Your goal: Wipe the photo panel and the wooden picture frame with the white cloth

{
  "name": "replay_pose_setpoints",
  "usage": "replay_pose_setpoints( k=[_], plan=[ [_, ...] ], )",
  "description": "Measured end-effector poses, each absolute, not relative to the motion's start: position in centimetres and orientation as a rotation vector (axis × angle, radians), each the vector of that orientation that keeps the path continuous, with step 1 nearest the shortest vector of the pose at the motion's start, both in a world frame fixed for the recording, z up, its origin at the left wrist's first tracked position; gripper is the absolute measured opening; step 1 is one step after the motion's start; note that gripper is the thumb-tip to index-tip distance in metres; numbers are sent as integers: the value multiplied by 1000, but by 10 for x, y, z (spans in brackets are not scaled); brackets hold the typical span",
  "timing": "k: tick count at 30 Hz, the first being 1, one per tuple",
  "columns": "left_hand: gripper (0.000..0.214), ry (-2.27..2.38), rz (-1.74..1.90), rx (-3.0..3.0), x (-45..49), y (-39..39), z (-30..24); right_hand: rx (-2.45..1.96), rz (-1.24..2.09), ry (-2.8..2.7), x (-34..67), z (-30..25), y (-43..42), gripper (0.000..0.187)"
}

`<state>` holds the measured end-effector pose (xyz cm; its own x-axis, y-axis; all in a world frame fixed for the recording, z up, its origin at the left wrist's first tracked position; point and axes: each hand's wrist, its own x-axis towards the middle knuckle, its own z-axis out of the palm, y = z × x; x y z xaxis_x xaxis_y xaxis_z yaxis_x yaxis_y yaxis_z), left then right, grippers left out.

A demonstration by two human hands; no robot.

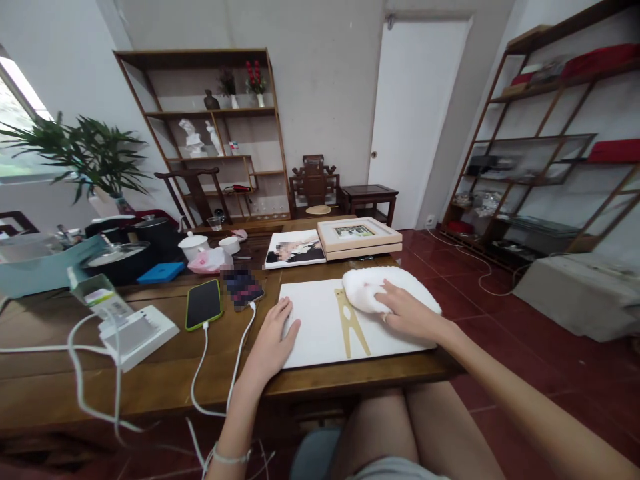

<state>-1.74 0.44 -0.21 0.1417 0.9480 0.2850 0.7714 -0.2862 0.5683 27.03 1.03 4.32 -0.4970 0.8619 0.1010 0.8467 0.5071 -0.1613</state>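
A flat white panel (315, 320) lies at the table's front edge. On it is a thin gold A-shaped piece (346, 320), its upper end beside a fluffy white cloth (415, 287). My left hand (275, 340) rests on the panel's left edge, fingers stretched and holding nothing. My right hand (405, 310) presses its bent fingers into the cloth, gathering it on the panel's upper right part. The cloth hides the panel's far right corner.
Left of the panel, two phones (204, 305) with white cables lie near an opened white box (140, 333). Behind it are a photo print (295, 249) and stacked pale frames (360, 238). Pots (115, 260) and a blue box (161, 272) stand further left on the wooden table (210, 393).
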Motion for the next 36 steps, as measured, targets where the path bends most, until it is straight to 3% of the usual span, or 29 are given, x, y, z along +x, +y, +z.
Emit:
replay_pose_setpoints(
  k=[7,14,19,24,31,36],
  plan=[
    [46,1664,901,2178,-18,6,-5,-1383,357,-2691,297,56,-72,33],
    [46,1666,910,2161,-18,5,-4,-1479,157,-2601,286,42,0,24],
    [45,1659,918,2162,-17,4,-1,-1427,66,-2571,261,42,51,28],
    [44,1652,941,2155,-18,4,-4,-1392,86,-2592,262,43,12,33],
    [44,1653,947,2156,-19,5,-6,-1354,329,-2694,282,48,-73,25],
    [42,1645,963,2167,-18,5,-5,-1419,53,-2671,285,54,-42,39]
  ],
)
